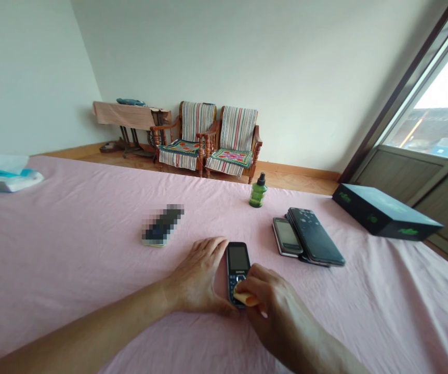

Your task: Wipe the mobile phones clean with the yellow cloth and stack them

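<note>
A black keypad mobile phone (238, 258) lies face up on the pink cloth, its small screen towards the far side. My left hand (198, 275) braces it along the left, with fingertips at the top corner and the thumb by the bottom edge. Pinched in my right hand (273, 298) is a folded yellow cloth (246, 298), pressed on the lower keys and hiding part of the keypad. To the right rest a small silver-edged phone (287, 236) and a larger dark smartphone (315, 236), side by side. Another phone (163, 226), blurred by pixels, lies to the left.
A green spray bottle (258, 192) with a black cap stands beyond the phones. At the right is a black box (383, 210); at the far left, a tissue pack (5, 174). Two wooden chairs (234, 132) and a cloth-covered stand (128, 115) are by the wall.
</note>
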`<control>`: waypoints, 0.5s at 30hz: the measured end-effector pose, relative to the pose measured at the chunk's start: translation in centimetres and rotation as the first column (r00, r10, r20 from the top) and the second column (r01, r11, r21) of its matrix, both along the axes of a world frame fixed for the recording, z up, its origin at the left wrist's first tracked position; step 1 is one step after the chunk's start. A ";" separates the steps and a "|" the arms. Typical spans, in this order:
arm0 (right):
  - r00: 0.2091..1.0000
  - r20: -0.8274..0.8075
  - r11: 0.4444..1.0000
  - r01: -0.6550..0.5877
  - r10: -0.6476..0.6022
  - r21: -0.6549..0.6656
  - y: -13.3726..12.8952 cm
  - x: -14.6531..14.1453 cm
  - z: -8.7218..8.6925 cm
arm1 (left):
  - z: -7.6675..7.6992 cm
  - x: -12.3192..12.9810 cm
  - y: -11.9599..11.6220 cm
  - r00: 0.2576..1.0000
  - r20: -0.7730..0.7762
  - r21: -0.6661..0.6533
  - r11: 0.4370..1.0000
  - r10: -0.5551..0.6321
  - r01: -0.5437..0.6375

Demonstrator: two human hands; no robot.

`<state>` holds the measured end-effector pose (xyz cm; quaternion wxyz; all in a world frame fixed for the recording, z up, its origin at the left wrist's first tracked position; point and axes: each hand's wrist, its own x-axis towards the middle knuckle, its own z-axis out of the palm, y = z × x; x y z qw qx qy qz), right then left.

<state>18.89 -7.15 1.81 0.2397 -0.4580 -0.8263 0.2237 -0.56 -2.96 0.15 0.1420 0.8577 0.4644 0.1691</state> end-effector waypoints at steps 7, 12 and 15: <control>0.999 -0.013 0.999 0.030 -0.031 -0.027 0.3 0.3 -0.2 | 0.4 0.1 0.0 1.000 -0.004 0.005 1.000 -0.005 0.005; 1.000 -0.025 1.000 0.016 -0.017 -0.018 0.2 0.0 -0.3 | 0.3 0.1 0.0 1.000 -0.003 0.005 1.000 -0.008 0.008; 1.000 -0.023 1.000 0.012 -0.012 -0.017 0.2 -0.2 -0.3 | 0.2 0.1 0.0 1.000 0.013 0.012 1.000 -0.009 0.009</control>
